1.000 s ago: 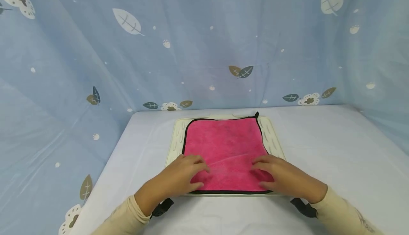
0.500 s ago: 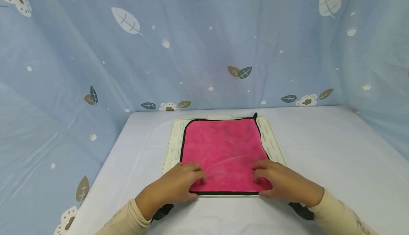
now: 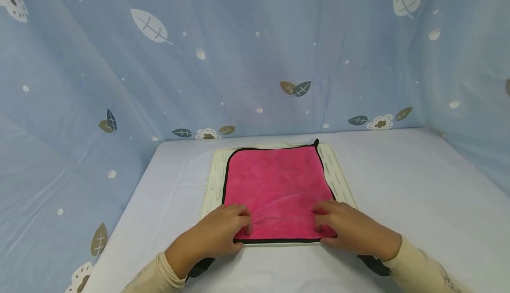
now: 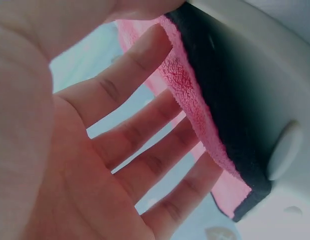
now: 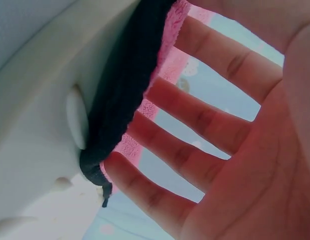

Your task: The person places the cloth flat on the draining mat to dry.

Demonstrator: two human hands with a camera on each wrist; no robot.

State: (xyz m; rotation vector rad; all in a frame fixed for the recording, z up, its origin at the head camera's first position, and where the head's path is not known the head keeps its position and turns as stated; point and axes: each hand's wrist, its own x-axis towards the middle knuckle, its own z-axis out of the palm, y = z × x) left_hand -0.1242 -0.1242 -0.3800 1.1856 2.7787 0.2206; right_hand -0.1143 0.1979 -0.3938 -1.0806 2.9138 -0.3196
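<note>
A pink cloth with a black border lies spread on a cream tray. My left hand is at its near left corner, fingertips touching the pink pile and thumb at the black edge. In the left wrist view the fingers reach out nearly straight over the cloth's border. At the near right corner, my right hand mirrors this, thumb by the edge. The right wrist view has its fingers extended, tips meeting the pile beside the black border.
The tray rests on a table with a white cover. Behind and at the sides hangs a blue curtain with leaves and flowers on it. A small black loop sticks up at the cloth's far right corner.
Both hands have come down and slightly nearer the body onto the cloth's near corners. Fingers and thumbs have drawn closer together. The cloth lies as before.
</note>
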